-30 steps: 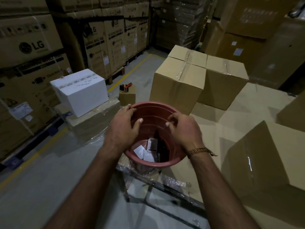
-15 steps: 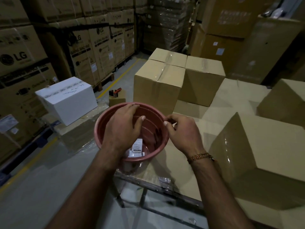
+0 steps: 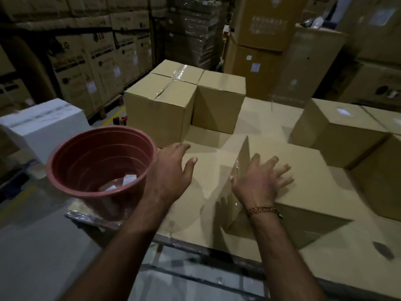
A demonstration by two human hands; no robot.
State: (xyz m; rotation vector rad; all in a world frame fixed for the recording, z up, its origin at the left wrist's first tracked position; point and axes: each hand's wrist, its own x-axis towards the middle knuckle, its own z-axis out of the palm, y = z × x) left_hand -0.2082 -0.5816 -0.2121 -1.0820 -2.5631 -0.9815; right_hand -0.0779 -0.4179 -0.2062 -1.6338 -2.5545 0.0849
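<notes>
- Stacked printed cartons are seen all around in a dim warehouse, and a flat layer of brown cardboard (image 3: pixel 208 177) serves as the working surface.
- On it, at the right front, a sealed brown cardboard box (image 3: pixel 314 192) is placed. The right hand (image 3: pixel 260 183) is laid flat on its top near the left edge, with fingers spread and straight, and nothing is gripped.
- The left hand (image 3: pixel 171 168) is held open above the cardboard layer, between this box and a round reddish-brown plastic pot (image 3: pixel 82 164), and it grips nothing.
- The pot is standing at the left front corner of the surface, with white paper labels (image 3: pixel 129 178) at its bottom.
- For a good step, it is judged that both hands should be brought to opposite sides of the box. The taped top is probably slippery, so pressure from above alone may not be enough.
- Compared with half a second ago, the pot is now released by both hands, which were then held at its rim, and the right hand is moved over to the box.
</notes>
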